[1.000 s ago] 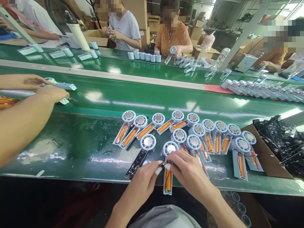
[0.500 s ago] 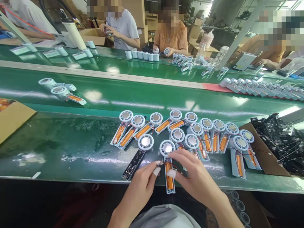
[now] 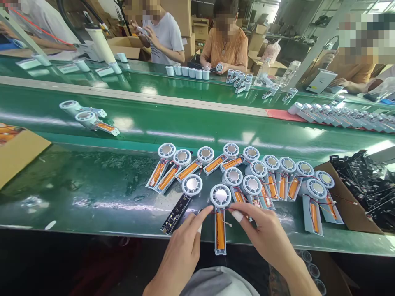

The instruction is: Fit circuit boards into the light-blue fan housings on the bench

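Note:
A handheld fan (image 3: 220, 196) with a round pale-blue head lies in front of me, its open handle pointing at me. An orange battery (image 3: 220, 234) fills the handle, and a small white connector (image 3: 228, 224) sticks out beside it. My left hand (image 3: 185, 242) has its index finger stretched to the fan's neck, thumb apart. At the neck's other side my right hand (image 3: 262, 228) pinches a thin red wire (image 3: 229, 209) between thumb and index finger. White covers show on both thumbs. Left of this fan lies another fan with a black circuit board (image 3: 175, 213) on its handle.
Several open fans (image 3: 251, 185) with batteries crowd the right and back of my bench. A carton of black parts (image 3: 364, 193) stands right, another carton (image 3: 21, 156) left. Two fans (image 3: 89, 119) lie on the green belt (image 3: 173, 119). Co-workers (image 3: 226, 45) sit across it.
My hands have moved apart to either side of the fan's neck. The left thumb and index finger have separated; the right fingers have closed on the wire. The battery is more exposed.

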Tool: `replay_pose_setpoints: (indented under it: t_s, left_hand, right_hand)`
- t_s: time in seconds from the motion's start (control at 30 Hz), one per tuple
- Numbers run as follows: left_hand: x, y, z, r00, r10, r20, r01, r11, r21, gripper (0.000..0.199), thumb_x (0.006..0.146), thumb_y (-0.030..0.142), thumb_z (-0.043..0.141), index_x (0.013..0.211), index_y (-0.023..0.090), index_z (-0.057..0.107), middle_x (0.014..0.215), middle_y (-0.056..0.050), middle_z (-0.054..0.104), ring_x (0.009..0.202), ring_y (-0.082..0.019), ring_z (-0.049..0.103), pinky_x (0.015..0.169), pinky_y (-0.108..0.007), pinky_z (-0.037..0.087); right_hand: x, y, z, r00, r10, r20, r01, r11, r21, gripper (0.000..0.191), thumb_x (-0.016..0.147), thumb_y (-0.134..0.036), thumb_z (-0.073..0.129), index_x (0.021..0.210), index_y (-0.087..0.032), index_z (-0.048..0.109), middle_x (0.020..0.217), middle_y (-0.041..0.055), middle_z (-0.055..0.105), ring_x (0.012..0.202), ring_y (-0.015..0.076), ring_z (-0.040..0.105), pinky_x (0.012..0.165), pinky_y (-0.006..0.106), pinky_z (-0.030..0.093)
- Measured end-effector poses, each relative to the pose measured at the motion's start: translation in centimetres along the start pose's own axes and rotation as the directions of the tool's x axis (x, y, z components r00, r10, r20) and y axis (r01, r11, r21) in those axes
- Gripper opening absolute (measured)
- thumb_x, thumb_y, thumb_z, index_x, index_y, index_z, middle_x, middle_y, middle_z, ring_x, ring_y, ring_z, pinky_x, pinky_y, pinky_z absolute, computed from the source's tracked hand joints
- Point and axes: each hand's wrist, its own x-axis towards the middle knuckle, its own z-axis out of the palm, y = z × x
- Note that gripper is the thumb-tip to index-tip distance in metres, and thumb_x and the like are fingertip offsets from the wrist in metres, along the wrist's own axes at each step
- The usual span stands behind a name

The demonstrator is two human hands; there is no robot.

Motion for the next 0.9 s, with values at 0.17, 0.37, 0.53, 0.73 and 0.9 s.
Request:
replay_pose_setpoints:
  t_s: [0.17,0.37,0.53,0.73,0.9]
  left_hand:
    - [-0.4,0.3,-0.2,0.996,0.070,0.051,-0.079,0.979,0.190,0.071,0.084,0.000,0.029,0.138,0.035,0.060,0.104,-0.008,0.068,0.073,-0.016,0.073,0.062,-0.024,0.058]
    - [-0.6,0.2,0.1,0.990,0.027,-0.139,-0.036,0.997,-0.061,0.049,0.093,0.009,0.032,0.130,0.026,0.060,0.099,-0.007,0.071,0.086,-0.018,0.073,0.076,-0.025,0.058]
    - [-0.6,0.7,-0.4,0.985,-0.086,-0.148,0.057,0.980,-0.189,0.023,0.096,0.017,0.037,0.093,0.025,0.059,0.087,-0.004,0.072,0.078,-0.020,0.071,0.072,-0.028,0.056]
    - [-0.1,1.2,-0.6,0.993,-0.065,-0.097,0.048,0.983,-0.176,0.024,0.095,0.015,0.033,0.086,0.024,0.053,0.079,-0.002,0.065,0.069,-0.018,0.066,0.067,-0.027,0.050]
    - [0.1,1.7,-0.6,0.991,-0.097,-0.095,0.072,0.968,-0.239,0.020,0.097,0.019,0.035,0.093,0.024,0.053,0.082,-0.002,0.067,0.072,-0.018,0.065,0.067,-0.027,0.049]
  right_hand:
    - [1.2,-0.6,2.6,0.984,-0.100,-0.144,0.112,0.991,0.074,0.020,0.102,-0.023,0.051,0.118,-0.024,0.064,0.092,0.0046,0.078,0.075,0.0167,0.075,0.069,0.026,0.061]
    - [2.0,-2.4,4.5,0.981,0.189,0.052,-0.181,0.772,0.609,0.016,0.091,-0.037,0.068,0.091,-0.020,0.068,0.089,0.0057,0.076,0.076,0.0169,0.074,0.069,0.026,0.063]
    - [1.6,-1.9,4.3,0.969,0.209,0.134,-0.242,0.673,0.699,0.019,0.091,-0.033,0.068,0.105,-0.021,0.070,0.098,0.0073,0.077,0.091,0.0198,0.074,0.083,0.032,0.062]
    - [1.8,-2.4,4.1,0.967,0.238,0.092,-0.248,0.799,0.547,0.010,0.091,-0.025,0.064,0.089,-0.020,0.072,0.083,0.0034,0.074,0.073,0.0160,0.067,0.068,0.026,0.056]
    - [2.0,-2.8,4.2,0.997,0.082,0.000,-0.075,0.915,0.397,0.016,0.095,-0.018,0.056,0.092,-0.021,0.071,0.087,0.0036,0.070,0.074,0.0149,0.064,0.065,0.024,0.052]
